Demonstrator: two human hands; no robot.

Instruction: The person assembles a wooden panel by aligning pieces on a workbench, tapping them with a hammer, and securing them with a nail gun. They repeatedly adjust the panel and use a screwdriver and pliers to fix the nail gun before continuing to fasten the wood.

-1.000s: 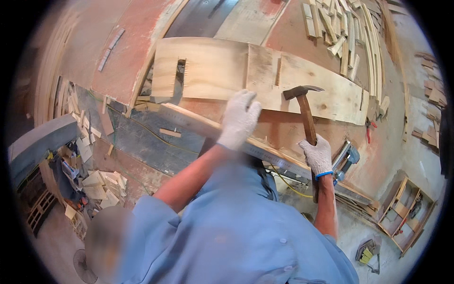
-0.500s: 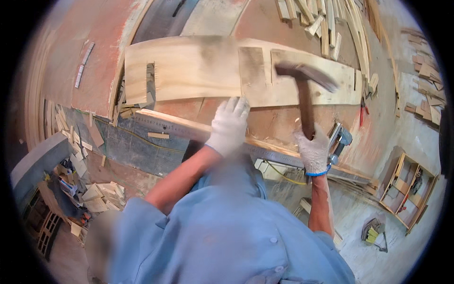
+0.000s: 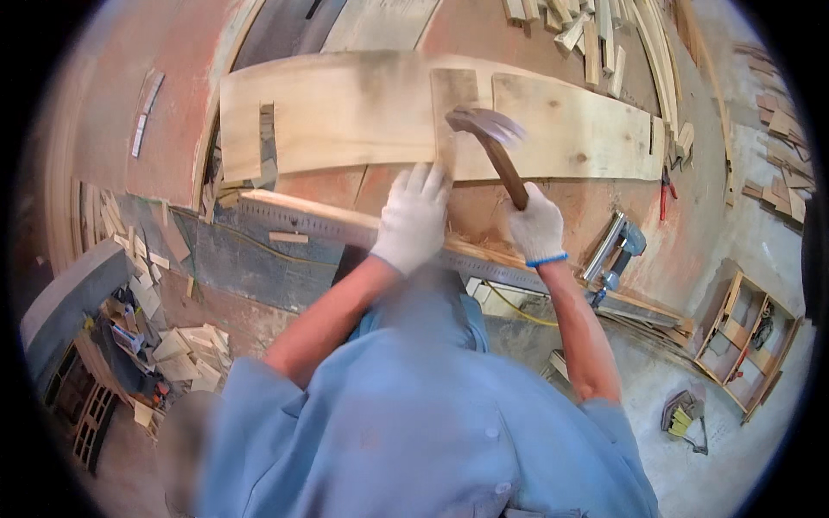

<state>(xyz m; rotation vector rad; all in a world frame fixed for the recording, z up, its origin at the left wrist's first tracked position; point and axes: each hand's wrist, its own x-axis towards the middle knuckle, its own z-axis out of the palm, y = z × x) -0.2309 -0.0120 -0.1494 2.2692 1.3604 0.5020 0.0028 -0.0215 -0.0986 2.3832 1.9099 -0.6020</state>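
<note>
The white-gloved right hand (image 3: 535, 223) closes around the wooden handle of a hammer (image 3: 501, 166), its blurred head above a plywood panel (image 3: 345, 112) on a reddish tabletop (image 3: 583, 197). The gloved left hand (image 3: 411, 217), fingers nearly straight, covers the tabletop's front edge; whether it grips anything is unclear.
</note>
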